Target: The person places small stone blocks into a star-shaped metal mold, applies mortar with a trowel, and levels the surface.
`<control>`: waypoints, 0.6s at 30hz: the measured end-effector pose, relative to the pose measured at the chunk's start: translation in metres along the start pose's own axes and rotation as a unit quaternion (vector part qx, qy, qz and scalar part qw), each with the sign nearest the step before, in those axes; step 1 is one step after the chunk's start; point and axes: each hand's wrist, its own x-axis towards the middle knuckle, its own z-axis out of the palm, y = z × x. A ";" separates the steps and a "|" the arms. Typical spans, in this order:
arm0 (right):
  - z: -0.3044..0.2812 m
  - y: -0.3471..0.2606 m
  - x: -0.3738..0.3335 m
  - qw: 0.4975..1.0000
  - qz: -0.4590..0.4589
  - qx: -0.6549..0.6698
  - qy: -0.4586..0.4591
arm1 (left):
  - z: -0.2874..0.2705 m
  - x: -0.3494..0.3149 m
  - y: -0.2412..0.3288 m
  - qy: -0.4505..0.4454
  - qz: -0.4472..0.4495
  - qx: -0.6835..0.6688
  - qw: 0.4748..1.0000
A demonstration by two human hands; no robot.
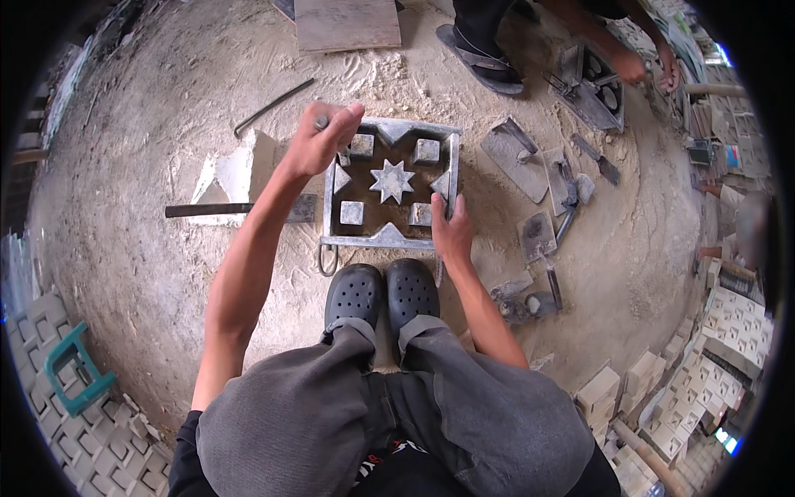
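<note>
A square metal mould [389, 240] lies on the ground in front of my shoes. Inside its frame are an eight-pointed star [392, 181], square blocks near the corners and triangular points along the sides. My left hand [319, 141] is closed in a fist above the mould's far left corner. It grips a rod-like tool [321, 123], whose round grey end sticks out on top; its lower part is mostly hidden by the hand. At the mould's right side, my right hand [453, 230] is closed over the frame's edge, thumb and fingers on either side.
Left of the mould lie a dark-handled flat tool [209, 210], pale powder and a bent bar [273, 108]. On the right are several trowels and floats [515, 157]. A co-worker's sandalled foot [480, 62] and hands are at the far right, beside another mould [592, 87]. Cast blocks [704, 389] stand at lower right.
</note>
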 end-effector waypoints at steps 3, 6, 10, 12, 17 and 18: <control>0.000 0.003 0.002 1.000 -0.013 0.004 0.007 | 0.002 -0.005 -0.025 0.077 -0.008 -0.002 0.997; -0.001 0.001 0.001 1.000 -0.008 0.012 0.004 | 0.009 -0.005 -0.027 0.126 0.030 -0.015 0.991; -0.009 -0.022 -0.004 0.970 -0.177 -0.093 0.140 | 0.013 -0.007 -0.008 0.144 0.047 0.000 0.988; -0.002 -0.033 -0.002 0.928 -0.303 -0.137 0.165 | 0.013 -0.007 -0.010 0.138 0.067 -0.034 0.988; 0.043 -0.110 0.023 0.870 -0.460 -0.173 -0.029 | 0.006 -0.010 -0.021 0.151 0.043 -0.056 0.986; 0.046 -0.111 0.029 0.879 -0.433 -0.200 -0.026 | 0.008 -0.010 -0.019 0.150 0.050 -0.039 0.987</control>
